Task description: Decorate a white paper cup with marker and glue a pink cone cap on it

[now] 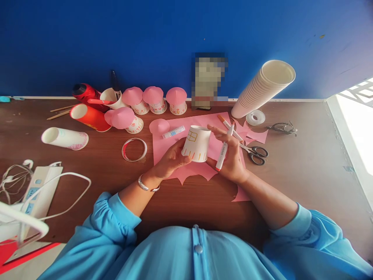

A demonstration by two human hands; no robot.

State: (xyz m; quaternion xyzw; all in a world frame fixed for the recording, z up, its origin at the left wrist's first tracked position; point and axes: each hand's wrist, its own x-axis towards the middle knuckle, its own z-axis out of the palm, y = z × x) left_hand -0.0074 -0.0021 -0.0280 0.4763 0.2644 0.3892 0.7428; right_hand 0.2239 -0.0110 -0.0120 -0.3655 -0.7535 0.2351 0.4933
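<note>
Upside down between my hands is a white paper cup [201, 144], with a yellow window drawn on its side and red and yellow strokes round its rim. My left hand [174, 157] grips the cup from the left, thumb near the rim. My right hand [233, 157] holds a white marker [223, 151] with red ends across its fingers, its lower fingers by the cup's right side. Beneath lies a cut sheet of pink paper [163, 151], bearing a glue stick [174, 132], a small pink cone [160, 126] and an orange marker [230, 126]. Scissors [256, 154] rest at its right edge.
Several decorated cups with pink cone roofs [176, 95] stand at the back, beside a red cup [90, 116]. A tall stack of paper cups [262, 89] leans back right, near a tape roll [255, 117] and glasses [282, 127]. A power strip [42, 194] with cables lies left.
</note>
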